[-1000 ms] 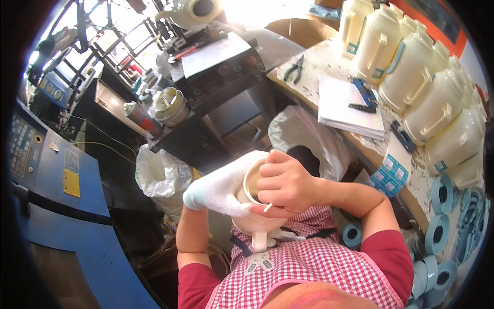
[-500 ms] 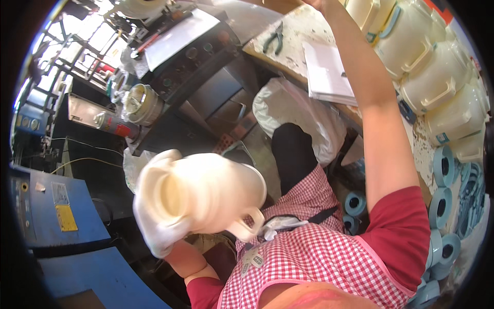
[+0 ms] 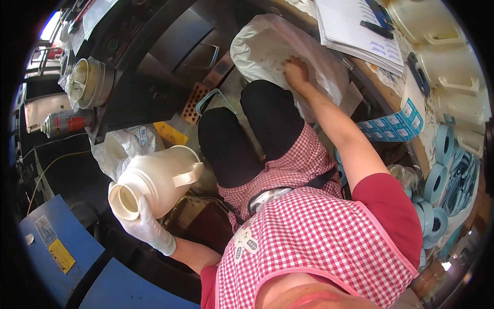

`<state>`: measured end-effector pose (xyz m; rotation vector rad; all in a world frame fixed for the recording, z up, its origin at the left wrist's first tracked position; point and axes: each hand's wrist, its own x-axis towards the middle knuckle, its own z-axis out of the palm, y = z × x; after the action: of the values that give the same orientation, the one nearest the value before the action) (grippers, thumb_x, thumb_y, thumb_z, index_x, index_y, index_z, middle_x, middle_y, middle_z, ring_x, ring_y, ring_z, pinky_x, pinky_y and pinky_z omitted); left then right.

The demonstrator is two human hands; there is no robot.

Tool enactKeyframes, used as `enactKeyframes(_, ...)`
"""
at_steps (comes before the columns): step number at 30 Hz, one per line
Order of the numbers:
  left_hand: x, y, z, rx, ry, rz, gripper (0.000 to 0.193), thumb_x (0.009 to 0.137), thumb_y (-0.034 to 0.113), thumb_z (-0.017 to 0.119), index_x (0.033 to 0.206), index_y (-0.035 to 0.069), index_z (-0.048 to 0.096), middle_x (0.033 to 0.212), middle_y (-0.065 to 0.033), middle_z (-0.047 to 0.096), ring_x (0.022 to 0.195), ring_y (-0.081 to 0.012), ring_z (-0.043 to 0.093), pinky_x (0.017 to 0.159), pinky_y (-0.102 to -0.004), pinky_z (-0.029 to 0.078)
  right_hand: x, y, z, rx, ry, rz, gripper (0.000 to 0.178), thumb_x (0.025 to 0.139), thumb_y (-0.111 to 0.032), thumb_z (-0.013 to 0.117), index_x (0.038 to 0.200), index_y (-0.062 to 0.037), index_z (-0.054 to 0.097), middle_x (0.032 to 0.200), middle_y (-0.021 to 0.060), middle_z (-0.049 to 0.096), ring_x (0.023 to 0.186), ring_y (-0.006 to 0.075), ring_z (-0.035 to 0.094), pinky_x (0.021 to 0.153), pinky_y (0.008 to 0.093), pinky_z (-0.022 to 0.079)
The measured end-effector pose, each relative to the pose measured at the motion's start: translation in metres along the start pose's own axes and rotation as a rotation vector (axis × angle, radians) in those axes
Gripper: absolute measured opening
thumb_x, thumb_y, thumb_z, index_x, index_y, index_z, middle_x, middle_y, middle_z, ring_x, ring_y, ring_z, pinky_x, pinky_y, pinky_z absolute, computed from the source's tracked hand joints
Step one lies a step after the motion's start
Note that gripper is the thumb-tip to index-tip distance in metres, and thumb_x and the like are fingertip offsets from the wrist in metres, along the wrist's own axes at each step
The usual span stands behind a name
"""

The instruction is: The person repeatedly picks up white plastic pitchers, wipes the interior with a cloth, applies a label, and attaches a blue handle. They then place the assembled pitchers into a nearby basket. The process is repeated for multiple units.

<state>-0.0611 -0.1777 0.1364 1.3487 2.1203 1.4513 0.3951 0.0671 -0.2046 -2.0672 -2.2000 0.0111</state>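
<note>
A cream plastic jug body [image 3: 162, 175] with a side handle and a round open neck lies tilted in my left hand [image 3: 146, 226]. That hand wears a whitish glove and grips the jug by its neck end. My bare right hand [image 3: 297, 73] reaches into the mouth of a large white plastic bag [image 3: 327, 62] beyond my knees. Its fingers look apart, and I see nothing held in them. Small pale bits seem to lie inside the bag, too faint to name.
A worktable on the right bears papers [image 3: 355, 31], a black pen [image 3: 377, 29], a blue label sheet [image 3: 399, 123], several cream jug bodies [image 3: 450, 67] and light-blue rings [image 3: 440, 167]. Left are a spray can [image 3: 67, 122], a tub [image 3: 92, 82] and blue machine panels [image 3: 62, 242].
My right hand has come down from the far tabletop into the bag. The jug in my left hand has turned and moved slightly left. My view has tilted downward.
</note>
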Motion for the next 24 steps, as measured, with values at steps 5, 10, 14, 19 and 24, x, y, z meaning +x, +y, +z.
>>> enactKeyframes(5,-0.002,-0.003,0.006,-0.002,-0.004,-0.037,0.070,0.079,0.002,0.081,0.144,-0.004,0.056,0.143,-0.0153,0.062,0.131,-0.0258,0.060,0.116,-0.0400,0.043,0.012,-0.003,-0.010,-0.003,0.004,-0.045,0.018,0.088,-0.021,0.072,0.097,-0.0075,0.080,0.104,0.0104,0.073,0.102,0.0315,0.068,0.084,0.0456,0.055)
enactKeyframes(10,-0.031,0.017,0.016,-0.003,-0.024,0.079,0.070,0.077,0.008,0.081,0.141,-0.005,0.057,0.144,-0.0168,0.061,0.132,-0.0290,0.058,0.116,-0.0412,0.043,-0.039,-0.078,-0.180,1.072,0.005,0.112,0.020,0.087,-0.021,0.083,0.099,-0.0056,0.079,0.088,0.0076,0.074,0.087,0.0228,0.067,0.078,0.0366,0.053)
enactKeyframes(14,-0.025,0.045,0.044,0.016,-0.142,0.426,0.082,0.064,0.023,0.100,0.133,-0.001,0.061,0.137,-0.0184,0.062,0.122,-0.0324,0.064,0.106,-0.0418,0.052,-0.109,-0.112,-0.301,0.820,0.088,-0.360,0.015,0.087,-0.010,0.083,0.100,-0.0059,0.080,0.091,0.0037,0.075,0.087,0.0173,0.067,0.086,0.0330,0.053)
enactKeyframes(19,-0.042,0.063,0.056,0.070,-0.205,0.622,0.075,0.064,0.025,0.098,0.129,0.006,0.065,0.131,-0.0134,0.067,0.120,-0.0333,0.065,0.104,-0.0445,0.051,-0.127,-0.152,-0.367,1.305,-0.166,-0.708,0.026,0.086,0.000,0.079,0.112,-0.0002,0.076,0.102,0.0067,0.076,0.097,0.0173,0.068,0.100,0.0363,0.051)
enactKeyframes(24,-0.055,0.069,0.050,0.059,-0.213,0.631,0.074,0.063,0.025,0.098,0.128,0.008,0.066,0.129,-0.0118,0.068,0.119,-0.0346,0.065,0.103,-0.0449,0.051,-0.154,-0.173,-0.405,1.400,-0.349,-0.688,0.049,0.092,0.009,0.065,0.140,0.0024,0.062,0.128,0.0145,0.072,0.117,0.0231,0.070,0.105,0.0410,0.053)
